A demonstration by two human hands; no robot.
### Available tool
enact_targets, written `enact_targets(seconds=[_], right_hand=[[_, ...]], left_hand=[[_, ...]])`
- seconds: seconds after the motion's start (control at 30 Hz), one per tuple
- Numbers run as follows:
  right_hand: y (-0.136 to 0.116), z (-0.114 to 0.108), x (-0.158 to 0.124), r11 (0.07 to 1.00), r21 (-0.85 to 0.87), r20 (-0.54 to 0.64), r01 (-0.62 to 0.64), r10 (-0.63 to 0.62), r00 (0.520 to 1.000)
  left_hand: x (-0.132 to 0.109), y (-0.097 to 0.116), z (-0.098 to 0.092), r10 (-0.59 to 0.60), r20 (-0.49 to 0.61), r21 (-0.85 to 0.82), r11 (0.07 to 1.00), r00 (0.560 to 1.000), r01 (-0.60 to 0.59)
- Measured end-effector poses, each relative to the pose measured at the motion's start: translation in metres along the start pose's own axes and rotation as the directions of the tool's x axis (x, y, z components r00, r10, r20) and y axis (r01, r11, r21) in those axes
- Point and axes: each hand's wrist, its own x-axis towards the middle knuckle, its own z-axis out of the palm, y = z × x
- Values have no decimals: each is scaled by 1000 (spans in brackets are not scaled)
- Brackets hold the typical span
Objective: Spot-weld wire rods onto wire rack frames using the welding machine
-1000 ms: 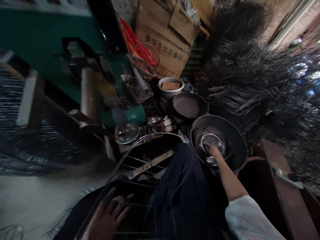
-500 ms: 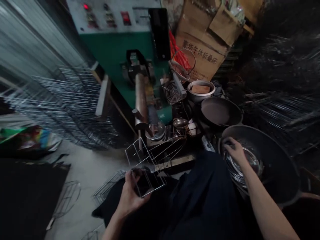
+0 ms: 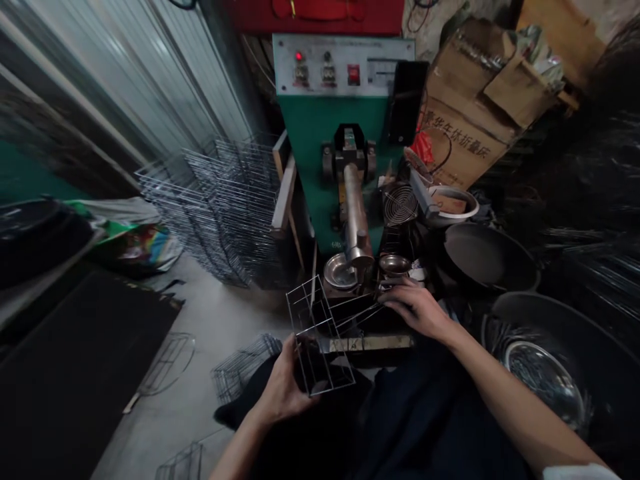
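Observation:
My left hand (image 3: 286, 387) grips the lower part of a small wire grid frame (image 3: 323, 340), its fingers and thumb closed around the wires. Long thin wires (image 3: 357, 317) stretch from this frame to the right. My right hand (image 3: 413, 305) is at their far end, its thumb and fingers pressed together; whatever it pinches is too small to make out. Just beyond the hands, the metal arm (image 3: 356, 217) of a green machine (image 3: 315, 167) points toward me. Under its tip lies a round metal dish (image 3: 341, 272), with a smaller metal bowl (image 3: 395, 265) to the right.
At right stands a large dark pan (image 3: 530, 307) holding a shiny bowl (image 3: 545, 373) among loose wire pieces. Another dark pan (image 3: 490, 257) is behind it. Stacked wire racks (image 3: 215, 207) lean left of the machine. More wire frames (image 3: 245, 367) lie on the floor by my leg.
My right hand has left the large pan and moved left to the ends of the wires. My left hand keeps its grip on the wire frame. The view has turned left.

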Motion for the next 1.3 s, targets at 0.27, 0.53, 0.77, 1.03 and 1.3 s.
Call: enact_targets(seconds=[0.27,0.53,0.77,1.03,1.3], right_hand=[[3,23,6,982,-179,109,60,-41,993],[0,35,4,940,-308,56,149,-138,989],[-4,40,9,963,-248,-26,109,-119,993],[-7,40,19,957,-252,-91,144,-172,981],[-5,41,25,958,-266,-98,109,-139,985]], left_hand=[[3,-23,1,34,24,-4,999,999,-34],[8,-16,-5,81,-5,-22,996,997,-82],[9,-25,-7,145,2,28,989,989,-145],[17,-27,-11,196,-15,18,980,980,-196],[27,-26,-9,127,-39,-43,991,991,-128]])
